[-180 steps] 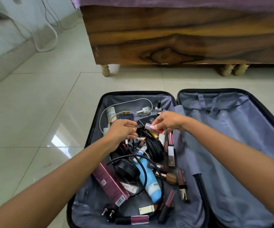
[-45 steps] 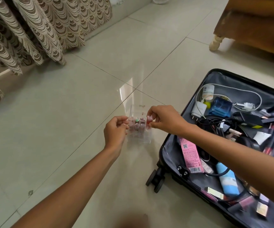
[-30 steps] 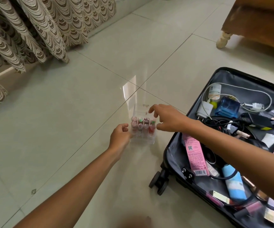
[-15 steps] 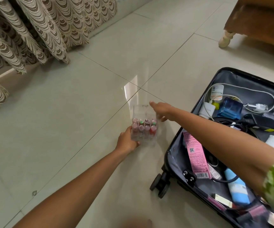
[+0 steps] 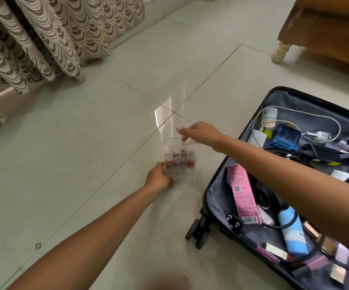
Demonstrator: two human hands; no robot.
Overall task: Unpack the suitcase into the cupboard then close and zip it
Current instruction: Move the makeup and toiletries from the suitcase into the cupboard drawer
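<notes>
The suitcase (image 5: pixel 290 185) lies open on the floor (image 5: pixel 85 143), still crowded with a pink box (image 5: pixel 242 195), blue bottle (image 5: pixel 292 233), cables and small cosmetics, so unpacking is at an early stage. Just off its near-left corner, beside the wheels (image 5: pixel 198 233), a clear organiser (image 5: pixel 179 162) stands on the tiles with small bottles upright in its cells.

The left hand (image 5: pixel 159 178) grips the organiser's near-left edge, fingers curled round the wall. The right hand (image 5: pixel 200 133) hovers at the organiser's far rim, fingers loosely bent and pointing down; whether they pinch anything cannot be told, as the fingertips blur against the clear plastic.

The step looks like sorting bottles into the organiser before it goes to the cupboard, which is out of view. Next the right hand probably needs to return to the suitcase for another item while the left steadies the light organiser, which could tip or slide on smooth tile.
</notes>
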